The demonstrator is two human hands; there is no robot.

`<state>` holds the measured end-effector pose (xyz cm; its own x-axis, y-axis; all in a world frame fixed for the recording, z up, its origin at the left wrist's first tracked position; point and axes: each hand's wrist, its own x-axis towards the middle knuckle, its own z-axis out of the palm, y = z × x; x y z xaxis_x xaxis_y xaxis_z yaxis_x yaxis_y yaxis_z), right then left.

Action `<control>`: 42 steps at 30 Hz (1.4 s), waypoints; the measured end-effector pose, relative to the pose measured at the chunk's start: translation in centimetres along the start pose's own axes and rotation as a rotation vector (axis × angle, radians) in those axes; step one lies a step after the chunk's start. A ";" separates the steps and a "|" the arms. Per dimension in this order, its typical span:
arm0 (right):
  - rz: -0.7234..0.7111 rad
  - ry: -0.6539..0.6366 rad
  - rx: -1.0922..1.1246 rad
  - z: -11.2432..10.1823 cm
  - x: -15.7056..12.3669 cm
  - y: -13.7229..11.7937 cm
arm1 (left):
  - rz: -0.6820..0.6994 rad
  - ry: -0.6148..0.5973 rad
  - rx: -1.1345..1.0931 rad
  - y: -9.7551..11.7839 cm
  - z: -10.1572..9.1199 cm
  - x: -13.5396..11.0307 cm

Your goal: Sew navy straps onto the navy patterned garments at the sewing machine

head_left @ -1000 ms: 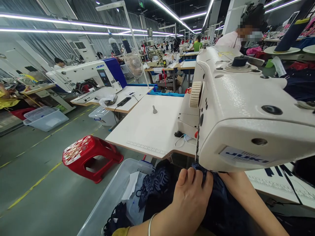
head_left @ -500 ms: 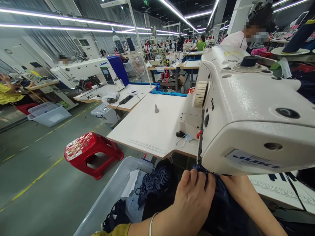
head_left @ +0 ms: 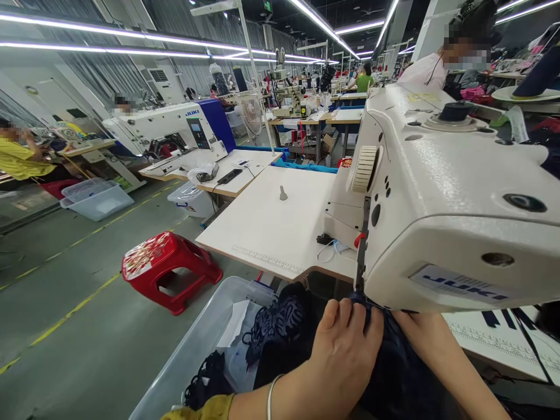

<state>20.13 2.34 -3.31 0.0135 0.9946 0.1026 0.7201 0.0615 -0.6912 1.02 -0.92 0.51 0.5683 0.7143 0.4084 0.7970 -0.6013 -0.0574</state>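
My left hand (head_left: 345, 344), with a bangle on its wrist, is closed on dark navy fabric (head_left: 396, 361) just below the needle end of a white sewing machine (head_left: 455, 198). The fabric's upper edge lies at the foot of the machine, and the rest hangs down between my arms. On the fabric's other side my right hand (head_left: 415, 326) grips it, its fingertips mostly hidden by the machine head and the cloth. Below and left of my left hand, navy lace pieces (head_left: 280, 321) lie in a clear plastic bin (head_left: 188, 344).
The white machine table (head_left: 262, 224) carries a small grey piece (head_left: 283, 193) and a printed ruler. On the floor at left stands a red stool (head_left: 168, 268). Another sewing machine (head_left: 170, 131) is beyond it. A co-worker in a pale top (head_left: 422, 73) sits at the back right.
The view has turned slightly left, so the surroundings sit a little further right. Both hands stay on the fabric at the machine, with barely any change of grip.
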 end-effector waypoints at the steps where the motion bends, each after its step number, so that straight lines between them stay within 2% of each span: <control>1: -0.001 -0.001 0.016 -0.1 0.0 -0.1 | 0.004 0.007 0.002 0.0 0.0 0.0; 7: -0.021 0.010 0.097 -0.3 0.1 -0.2 | 0.028 0.004 -0.022 0.1 0.0 0.3; 13: 0.090 -0.011 0.184 -0.4 -0.1 0.1 | 0.038 0.061 -0.109 0.4 0.0 0.0; 18: 0.180 0.047 0.288 -0.2 -1.6 -0.3 | 0.000 -0.048 -0.138 -0.4 -0.7 -0.7; 20: 0.213 0.039 0.309 0.2 -2.2 -0.4 | 0.081 -0.065 -0.120 -0.9 -0.9 -0.8; 24: 0.233 0.040 0.316 0.7 -2.5 -0.1 | 0.272 0.006 -0.027 -1.1 -0.7 -1.0; 31: 0.212 0.049 0.209 0.0 -2.0 -0.2 | 0.203 0.002 0.087 -0.1 0.2 -1.4; 36: 0.233 0.031 0.098 -0.1 -1.6 -0.1 | 0.155 0.024 0.083 0.2 0.7 -1.3; 42: 0.254 0.003 0.074 -0.1 -1.3 -0.2 | 0.143 0.039 0.098 0.3 0.9 -1.2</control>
<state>20.02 1.07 -3.21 0.1896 0.9786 -0.0794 0.6403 -0.1845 -0.7457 0.78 -1.67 -0.85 0.6702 0.6089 0.4244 0.7261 -0.6563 -0.2051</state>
